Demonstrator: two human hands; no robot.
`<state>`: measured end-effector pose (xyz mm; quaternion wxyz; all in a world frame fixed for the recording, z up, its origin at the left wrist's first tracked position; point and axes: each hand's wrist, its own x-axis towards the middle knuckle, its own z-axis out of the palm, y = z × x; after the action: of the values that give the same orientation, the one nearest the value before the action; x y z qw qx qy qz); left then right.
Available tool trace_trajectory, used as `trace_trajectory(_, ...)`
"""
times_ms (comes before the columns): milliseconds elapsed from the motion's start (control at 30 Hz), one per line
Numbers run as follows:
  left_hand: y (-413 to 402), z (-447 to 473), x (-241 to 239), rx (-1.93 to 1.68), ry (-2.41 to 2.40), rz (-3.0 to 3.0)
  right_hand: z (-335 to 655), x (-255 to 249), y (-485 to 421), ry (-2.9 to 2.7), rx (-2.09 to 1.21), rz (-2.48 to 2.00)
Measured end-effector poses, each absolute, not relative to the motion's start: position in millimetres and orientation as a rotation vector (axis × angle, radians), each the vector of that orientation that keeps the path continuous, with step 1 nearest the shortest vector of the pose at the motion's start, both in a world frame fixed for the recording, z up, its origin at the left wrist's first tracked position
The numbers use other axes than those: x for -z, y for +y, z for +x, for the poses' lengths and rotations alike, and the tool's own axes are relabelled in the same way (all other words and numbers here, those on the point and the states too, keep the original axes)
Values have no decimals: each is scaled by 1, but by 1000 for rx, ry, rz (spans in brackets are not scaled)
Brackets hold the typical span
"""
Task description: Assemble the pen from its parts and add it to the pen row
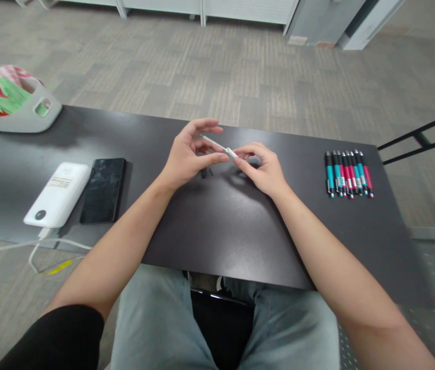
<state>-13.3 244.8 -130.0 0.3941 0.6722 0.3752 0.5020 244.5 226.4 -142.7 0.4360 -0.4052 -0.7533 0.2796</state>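
The rod [229, 151] is white; the pens [347, 172] teal, pink and black.

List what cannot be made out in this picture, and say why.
All in the head view:
Slim white piece: one end hidden by the right hand.
Dark bits below the left hand: too small to identify.
Printing on the power bank: too small and blurred to read.
Basket: cut off by the left edge.

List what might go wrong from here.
The white tube may slip from the right hand. The small dark parts on the table, close to the left hand, may get knocked away. The cable plugged into the power bank runs near the left forearm, which might tug it.
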Motion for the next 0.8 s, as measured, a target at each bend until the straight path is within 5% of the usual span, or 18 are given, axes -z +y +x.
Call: trace_trajectory(800, 235, -2, 120, -1440, 1066, 1748, 224, 141, 216, -1654, -1135, -995)
